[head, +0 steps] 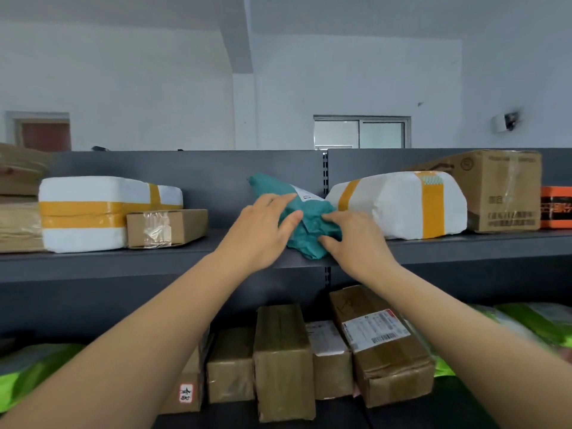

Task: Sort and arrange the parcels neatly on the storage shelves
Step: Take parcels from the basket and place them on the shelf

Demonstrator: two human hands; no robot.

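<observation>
A soft teal mailer bag point(312, 218) with a white label lies on the upper grey shelf point(154, 261), in the gap between two white parcels. My left hand point(263, 230) rests on its left side with fingers nearly straight. My right hand point(353, 239) touches its crumpled near end with fingers slightly bent. A white foam parcel point(93, 212) with yellow tape and a small cardboard box point(167, 227) sit to the left. A white wrapped parcel point(399, 205) with yellow tape sits just right of the bag.
A big cardboard box point(501, 193) and an orange box point(555, 207) stand at the upper right. The lower shelf holds several brown boxes point(284, 360) and green bags point(31, 370). A slotted upright point(325, 171) splits the shelf back.
</observation>
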